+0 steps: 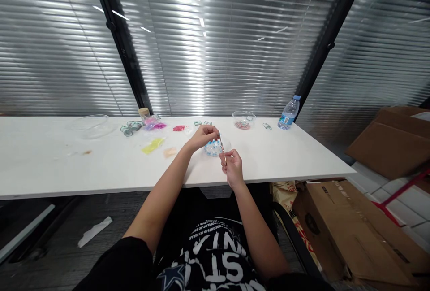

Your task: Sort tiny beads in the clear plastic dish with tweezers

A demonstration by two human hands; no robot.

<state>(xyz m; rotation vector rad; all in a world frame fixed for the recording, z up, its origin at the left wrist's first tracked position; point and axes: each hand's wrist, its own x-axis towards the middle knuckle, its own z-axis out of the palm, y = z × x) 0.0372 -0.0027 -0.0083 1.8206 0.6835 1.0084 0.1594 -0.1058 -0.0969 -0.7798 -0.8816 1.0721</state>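
My right hand (232, 165) is closed round the lower part of a slim metallic tool (222, 146), silver above and copper-coloured below. It stands nearly upright above the table; its exact kind is too small to tell. Beside its upper end, the fingers of my left hand (204, 136) are pinched together, and what they hold is too small to make out. Just behind and below both hands, a clear bowl (212, 149) of blue and white beads rests on the white table (110, 165), partly covered by my left hand.
Small bags of yellow (153, 145), peach (169, 152) and red beads (178, 128) lie to the left. Behind are a corked jar (144, 112), another clear tub (243, 120) and a water bottle (289, 113). Cardboard boxes (356, 232) stand right of the table.
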